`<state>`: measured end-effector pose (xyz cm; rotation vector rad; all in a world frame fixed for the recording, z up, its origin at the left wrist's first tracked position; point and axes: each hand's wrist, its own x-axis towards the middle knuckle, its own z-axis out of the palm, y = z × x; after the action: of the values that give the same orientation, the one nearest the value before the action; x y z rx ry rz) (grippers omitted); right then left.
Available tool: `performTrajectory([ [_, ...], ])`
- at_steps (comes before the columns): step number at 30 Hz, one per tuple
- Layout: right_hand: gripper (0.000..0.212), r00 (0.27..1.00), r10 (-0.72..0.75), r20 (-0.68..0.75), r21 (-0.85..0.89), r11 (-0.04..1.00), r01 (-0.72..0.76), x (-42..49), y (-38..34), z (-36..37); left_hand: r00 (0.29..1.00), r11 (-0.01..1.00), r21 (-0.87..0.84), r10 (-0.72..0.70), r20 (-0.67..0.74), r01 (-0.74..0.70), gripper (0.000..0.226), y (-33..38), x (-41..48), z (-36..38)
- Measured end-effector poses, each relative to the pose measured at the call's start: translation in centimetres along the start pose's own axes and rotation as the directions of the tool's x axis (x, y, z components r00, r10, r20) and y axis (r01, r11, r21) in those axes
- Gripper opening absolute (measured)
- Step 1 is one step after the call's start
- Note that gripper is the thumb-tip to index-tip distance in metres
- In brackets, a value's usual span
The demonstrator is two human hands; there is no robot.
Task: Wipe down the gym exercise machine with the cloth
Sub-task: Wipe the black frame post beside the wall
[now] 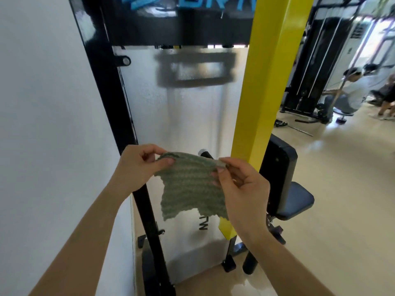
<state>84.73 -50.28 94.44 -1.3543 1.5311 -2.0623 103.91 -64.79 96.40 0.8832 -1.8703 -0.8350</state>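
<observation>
1. Green ribbed cloth (192, 189) hangs spread between the two hands at the lower middle of the view, in front of the exercise machine (171, 28).
2. The left hand (139, 167) pinches the upper left corner of the cloth between the thumb and curled fingers. The corner is bunched at the fingertips.
3. The right hand (241, 184) pinches the upper right corner between the thumb and forefinger. Its other fingers curl loosely along the right edge of the cloth.
4. The top edge of the cloth runs from hand to hand. The lower edge hangs free and uneven, below both hands.
5. The machine's frosted panel (192, 116) stands directly behind the cloth. Whether the cloth touches the panel cannot be told.
6. A black post (111, 92) borders the panel on the left and passes behind the left wrist. A white wall (42, 103) lies just beside this post, so room on that side is tight.
7. A yellow post (267, 82) borders the panel on the right and runs down behind the fingers of the right hand.
8. Right of the yellow post sit a black back pad (280, 163) and a seat (297, 199). Beyond them the tan floor (342, 199) lies open.
9. At the far right, well apart from the hands, stand a second machine (310, 71) and seated people (354, 88).
</observation>
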Motion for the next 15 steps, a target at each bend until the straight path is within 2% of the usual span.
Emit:
performTrajectory([
  [2, 0.029, 0.999, -0.039, 0.015, 0.065, 0.997, 0.038, 2.0, -1.6, 1.8, 0.987, 0.999, -0.037, 0.031, -0.155, -0.037, 0.008, 1.8, 1.5, -1.2],
  [6, 0.041, 0.982, -0.147, 0.117, 0.109, 0.985, 0.134, 6.6, -5.1, 4.6, 0.943, 0.981, -0.155, 0.059, -0.326, -0.114, 0.018, 5.9, 4.7, -3.3],
  [10, 0.048, 0.945, -0.286, 0.159, 0.070, 0.958, 0.278, 11.5, -8.8, 7.2, 0.853, 0.970, -0.062, 0.174, -0.492, -0.234, 0.029, 9.5, 7.8, -5.6],
  [15, 0.056, 0.881, -0.448, 0.152, -0.008, 0.891, 0.455, 16.4, -14.7, 10.5, 0.710, 0.923, 0.083, 0.345, -0.614, -0.377, 0.033, 14.7, 11.4, -8.8],
])
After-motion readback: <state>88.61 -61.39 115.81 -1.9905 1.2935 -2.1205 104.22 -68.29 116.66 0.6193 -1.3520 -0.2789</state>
